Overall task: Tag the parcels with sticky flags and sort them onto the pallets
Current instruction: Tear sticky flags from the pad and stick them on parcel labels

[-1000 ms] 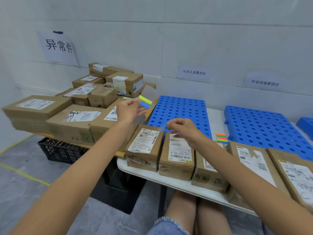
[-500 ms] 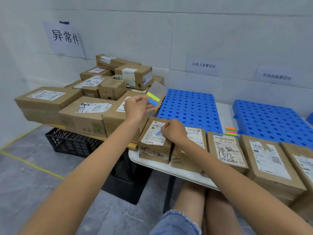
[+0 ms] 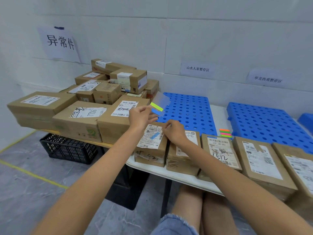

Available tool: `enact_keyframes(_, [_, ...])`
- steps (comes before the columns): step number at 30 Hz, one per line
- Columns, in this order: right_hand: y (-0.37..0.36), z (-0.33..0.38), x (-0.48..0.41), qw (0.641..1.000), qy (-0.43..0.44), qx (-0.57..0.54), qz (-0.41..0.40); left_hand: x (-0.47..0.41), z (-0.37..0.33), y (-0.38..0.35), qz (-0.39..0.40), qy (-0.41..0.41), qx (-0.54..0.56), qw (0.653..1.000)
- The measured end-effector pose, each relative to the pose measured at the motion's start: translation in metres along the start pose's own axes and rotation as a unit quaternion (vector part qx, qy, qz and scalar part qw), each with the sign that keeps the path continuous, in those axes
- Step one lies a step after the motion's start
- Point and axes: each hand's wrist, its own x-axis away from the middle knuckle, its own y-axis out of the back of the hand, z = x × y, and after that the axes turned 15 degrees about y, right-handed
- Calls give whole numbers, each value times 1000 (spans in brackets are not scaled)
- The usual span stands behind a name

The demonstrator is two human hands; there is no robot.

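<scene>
The person sits at a white table [image 3: 171, 174] with a row of brown cardboard parcels along its near edge. The left hand [image 3: 140, 117] is raised above the table corner. Between thumb and fingers it pinches a clear plastic backing sheet [image 3: 160, 100], which carries a yellow-green sticky flag [image 3: 156, 106] and a blue sticky flag [image 3: 156, 111]. A pale blue sticky flag [image 3: 155, 135] lies slanted on the white shipping label [image 3: 150, 141] of the small brown cardboard parcel [image 3: 150, 155] at the left end of the row. The right hand [image 3: 174, 131] rests on top of this parcel with its fingers bent, the fingertips just beside the upper end of the pale flag. Whether they pinch that end or only touch the label, I cannot tell. Behind the row lies a blue plastic pallet with round holes [image 3: 188, 112], and a second blue pallet [image 3: 267, 124] lies further right. Between them on the table is a small stack of orange, green and pink flags [image 3: 225, 133]. At the left stands a pile of brown cardboard boxes [image 3: 81, 116], with a black plastic crate [image 3: 67, 148] on the grey floor below it.
</scene>
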Motion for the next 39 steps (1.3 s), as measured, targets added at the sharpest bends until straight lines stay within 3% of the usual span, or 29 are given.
enact_keyframes(3, [34,-7,3,996,10,-35,-87,-1,7,-3,37,27,-23,999])
enact_keyframes(6, [72,-17,8,981,81,-11,-174,0,11,-14,84,58,-67,992])
enact_keyframes(9, [92,-28,11,969,201,47,-137,3,16,-33,123,75,-108,984])
enact_keyframes(12, [94,-40,13,959,255,106,-67,9,19,-51,152,77,-138,976])
enact_keyframes(22, [88,-64,12,945,279,155,-63,3,23,-72,158,84,-186,966])
enact_keyframes(39, [88,-61,14,971,227,41,-61,-1,32,-74,151,39,-214,964])
